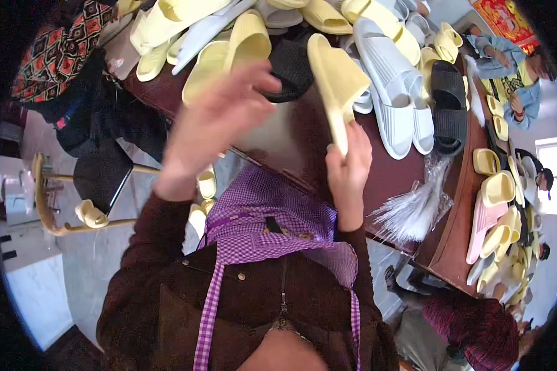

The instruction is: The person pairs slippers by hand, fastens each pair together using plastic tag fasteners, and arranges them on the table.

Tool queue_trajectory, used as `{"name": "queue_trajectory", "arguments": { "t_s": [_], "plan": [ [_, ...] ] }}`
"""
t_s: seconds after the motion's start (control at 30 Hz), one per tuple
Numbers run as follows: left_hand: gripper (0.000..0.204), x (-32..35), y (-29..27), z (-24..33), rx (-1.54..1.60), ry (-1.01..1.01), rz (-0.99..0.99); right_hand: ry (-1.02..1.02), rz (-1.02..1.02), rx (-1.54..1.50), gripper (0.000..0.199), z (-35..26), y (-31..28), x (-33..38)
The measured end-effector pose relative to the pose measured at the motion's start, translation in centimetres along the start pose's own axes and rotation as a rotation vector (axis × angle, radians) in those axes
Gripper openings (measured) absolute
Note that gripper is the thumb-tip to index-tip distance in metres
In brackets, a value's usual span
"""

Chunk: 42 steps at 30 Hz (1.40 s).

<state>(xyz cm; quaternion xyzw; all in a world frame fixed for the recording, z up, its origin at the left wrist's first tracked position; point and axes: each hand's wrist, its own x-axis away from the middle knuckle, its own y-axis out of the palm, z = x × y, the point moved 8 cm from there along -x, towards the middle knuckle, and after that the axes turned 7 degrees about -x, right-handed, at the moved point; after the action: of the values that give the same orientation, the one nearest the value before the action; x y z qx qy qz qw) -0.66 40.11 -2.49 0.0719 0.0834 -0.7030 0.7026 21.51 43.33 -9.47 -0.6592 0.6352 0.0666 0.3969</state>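
Currently | yellow slipper (336,77): in right hand (351,164) | left hand (220,120): apart

Left hand (226,117) blurred, yellow slipper (249,34) behind it partly hidden, topmost slippers (182,15) cut off.

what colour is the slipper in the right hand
The slipper is pale yellow, clearest in the head view.

Pale yellow slipper (338,77), tilted, lower end in right hand's fingers (358,141)
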Motion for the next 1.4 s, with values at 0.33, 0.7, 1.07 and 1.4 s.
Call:
{"name": "queue_trajectory", "arguments": {
  "t_s": [0.33, 0.7, 1.07, 1.4],
  "plan": [
    [0.043, -1.7, 7.1, -12.8, 0.453, -0.241, 0.071, -0.211, -0.079, 0.211, 0.034, -4.7, 0.7, 1.8],
    [0.042, -1.4, 3.6, -12.1, 0.656, -0.304, 0.088, 0.106, -0.227, -0.093, 0.027, 6.5, 3.5, -11.5],
    [0.048, 0.4, 4.2, -17.7, 0.498, -0.341, 0.096, -0.310, -0.208, 0.281, 0.029, 13.2, 11.2, -20.4],
    [0.050, -0.1, 3.2, -18.5, 0.432, -0.272, 0.054, -0.264, -0.283, 0.495, 0.026, 11.3, 11.0, -21.0]
  ]
}}
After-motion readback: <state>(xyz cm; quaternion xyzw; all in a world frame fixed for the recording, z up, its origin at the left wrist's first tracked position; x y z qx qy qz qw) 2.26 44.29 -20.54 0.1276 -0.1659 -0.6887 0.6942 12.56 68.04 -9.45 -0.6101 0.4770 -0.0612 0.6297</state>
